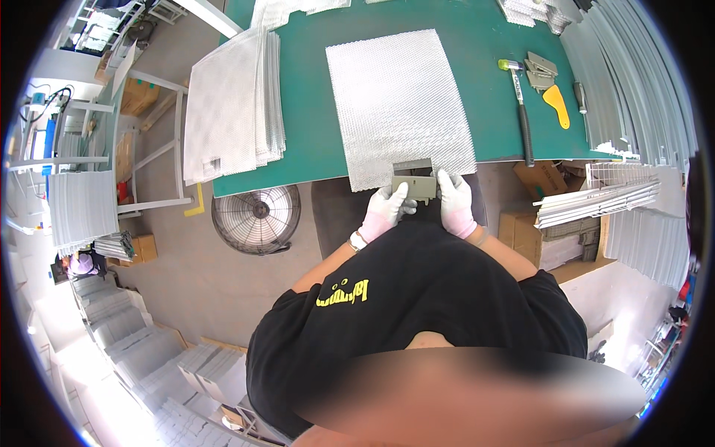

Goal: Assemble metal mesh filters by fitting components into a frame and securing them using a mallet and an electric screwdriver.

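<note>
Black short-sleeved shirt (477, 298) fronts the green flat tabletop (313, 82), where a silver metal-mesh sheet (402, 104) overhangs, apparently for easy reach. White-gloved right hand (456, 203) adjoins, finger closure unclear; white-gloved left hand (383, 211) pinches the olive-grey rectangular plate (419, 188) at the sheet's near edge.

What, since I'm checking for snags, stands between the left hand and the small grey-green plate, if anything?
Nothing visible: the gloved left hand has its thumb on the grey-green plate. The silver mesh sheet extends beyond the plate over the green table, leaving that contact in view.
</note>
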{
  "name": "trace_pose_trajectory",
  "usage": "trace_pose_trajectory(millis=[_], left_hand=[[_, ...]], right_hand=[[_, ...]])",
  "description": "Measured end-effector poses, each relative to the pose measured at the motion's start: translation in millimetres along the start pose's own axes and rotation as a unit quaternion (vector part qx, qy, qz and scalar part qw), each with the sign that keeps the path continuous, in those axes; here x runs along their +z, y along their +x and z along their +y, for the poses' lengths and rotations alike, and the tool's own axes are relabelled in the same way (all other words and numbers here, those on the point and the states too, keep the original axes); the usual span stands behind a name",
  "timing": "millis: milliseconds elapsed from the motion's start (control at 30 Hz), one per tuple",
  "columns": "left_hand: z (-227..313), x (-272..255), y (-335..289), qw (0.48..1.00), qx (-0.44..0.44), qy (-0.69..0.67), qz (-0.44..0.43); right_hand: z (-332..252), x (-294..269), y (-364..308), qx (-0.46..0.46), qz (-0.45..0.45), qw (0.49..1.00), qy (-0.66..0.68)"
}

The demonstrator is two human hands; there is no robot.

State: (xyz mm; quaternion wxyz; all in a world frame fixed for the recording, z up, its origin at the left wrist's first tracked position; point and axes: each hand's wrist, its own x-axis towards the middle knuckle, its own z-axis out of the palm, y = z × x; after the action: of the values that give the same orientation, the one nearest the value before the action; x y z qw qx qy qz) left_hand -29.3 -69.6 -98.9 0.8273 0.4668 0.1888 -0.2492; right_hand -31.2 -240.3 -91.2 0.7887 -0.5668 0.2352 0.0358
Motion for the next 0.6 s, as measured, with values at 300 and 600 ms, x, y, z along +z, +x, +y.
trace_pose_trajectory(millis=[300, 600], left_hand=[[-11.0, -7.5, 0.8, 0.999, -0.011, -0.039, -0.012], [-13.9, -13.3, 1.9, 0.999, -0.025, -0.016, -0.013]], right_hand=[[11.6, -1.4, 0.5, -0.004, 0.016, 1.000, 0.007], [22.4, -0.2, 3.0, -0.022, 0.007, 0.998, 0.058]])
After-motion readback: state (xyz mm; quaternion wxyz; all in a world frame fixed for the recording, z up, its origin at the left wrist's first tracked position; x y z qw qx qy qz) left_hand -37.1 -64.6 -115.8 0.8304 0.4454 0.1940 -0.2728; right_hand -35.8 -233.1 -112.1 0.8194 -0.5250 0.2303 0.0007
